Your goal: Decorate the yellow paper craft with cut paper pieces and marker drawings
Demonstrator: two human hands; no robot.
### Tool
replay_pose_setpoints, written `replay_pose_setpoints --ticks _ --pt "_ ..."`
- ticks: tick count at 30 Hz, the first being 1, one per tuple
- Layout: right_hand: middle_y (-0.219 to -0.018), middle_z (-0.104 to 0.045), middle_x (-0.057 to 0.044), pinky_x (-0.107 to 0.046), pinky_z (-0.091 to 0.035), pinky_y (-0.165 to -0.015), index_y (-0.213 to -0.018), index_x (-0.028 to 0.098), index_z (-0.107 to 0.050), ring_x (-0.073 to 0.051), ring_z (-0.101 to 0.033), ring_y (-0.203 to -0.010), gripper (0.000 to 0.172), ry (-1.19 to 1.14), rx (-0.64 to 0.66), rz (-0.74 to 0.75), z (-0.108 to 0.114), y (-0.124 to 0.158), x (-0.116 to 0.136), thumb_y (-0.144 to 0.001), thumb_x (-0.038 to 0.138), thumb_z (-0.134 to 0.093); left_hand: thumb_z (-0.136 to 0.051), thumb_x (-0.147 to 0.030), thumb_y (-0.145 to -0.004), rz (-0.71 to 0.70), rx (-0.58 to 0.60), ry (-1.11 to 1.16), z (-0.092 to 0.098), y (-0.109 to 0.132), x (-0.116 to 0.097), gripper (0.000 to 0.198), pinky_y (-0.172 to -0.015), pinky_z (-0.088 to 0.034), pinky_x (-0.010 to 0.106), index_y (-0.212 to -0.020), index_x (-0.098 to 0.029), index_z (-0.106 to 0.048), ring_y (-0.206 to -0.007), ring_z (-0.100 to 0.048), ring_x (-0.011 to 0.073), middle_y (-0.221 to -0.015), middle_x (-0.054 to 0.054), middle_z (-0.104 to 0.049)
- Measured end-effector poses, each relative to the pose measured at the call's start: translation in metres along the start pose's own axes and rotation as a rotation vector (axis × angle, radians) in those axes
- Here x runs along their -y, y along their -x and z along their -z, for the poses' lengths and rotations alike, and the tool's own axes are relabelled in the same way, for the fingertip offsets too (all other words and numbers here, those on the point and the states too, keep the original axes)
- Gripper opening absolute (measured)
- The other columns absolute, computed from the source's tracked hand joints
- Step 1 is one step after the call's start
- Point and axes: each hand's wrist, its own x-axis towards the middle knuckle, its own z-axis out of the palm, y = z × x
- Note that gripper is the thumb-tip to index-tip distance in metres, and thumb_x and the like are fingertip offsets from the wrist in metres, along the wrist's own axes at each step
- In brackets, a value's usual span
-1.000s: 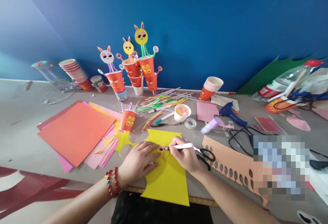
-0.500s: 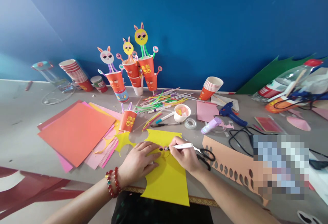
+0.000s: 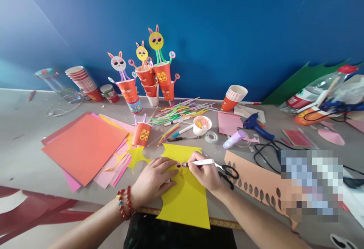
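A yellow paper sheet point(image 3: 186, 199) lies at the table's near edge. My left hand point(image 3: 152, 180), with a red bead bracelet at the wrist, rests flat on the sheet with its fingers stretched out. My right hand point(image 3: 206, 173) is closed round a white marker pen point(image 3: 202, 162). The pen's tip touches a small pink shape point(image 3: 179, 164) on the yellow sheet, just beyond my left fingertips. Black-handled scissors point(image 3: 229, 173) lie right beside my right hand.
Orange and pink paper sheets point(image 3: 83, 146) lie at left, with a red cup point(image 3: 141, 133) beside them. Bunny-topped cups point(image 3: 150, 78) stand at the wall. Straws point(image 3: 180, 112), a tape roll point(image 3: 211, 137), a blue glue gun point(image 3: 256, 124) and a punched tan strip point(image 3: 256, 182) fill the right.
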Motion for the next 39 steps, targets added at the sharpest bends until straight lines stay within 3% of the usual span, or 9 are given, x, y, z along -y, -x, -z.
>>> replay_pose_setpoints --ticks 39 --pt "-0.057 -0.046 0.005 -0.026 -0.034 -0.051 -0.066 0.023 -0.045 -0.014 -0.045 -0.051 0.019 -0.039 -0.056 0.004 0.0014 0.0002 0.0031 -0.084 0.021 -0.049 -0.053 -0.036 -0.098 0.015 0.025 -0.002 0.0012 -0.0006 -0.0010 0.031 -0.100 -0.046 0.047 -0.123 -0.022 -0.064 -0.122 -0.054 0.0294 -0.137 0.008 -0.060"
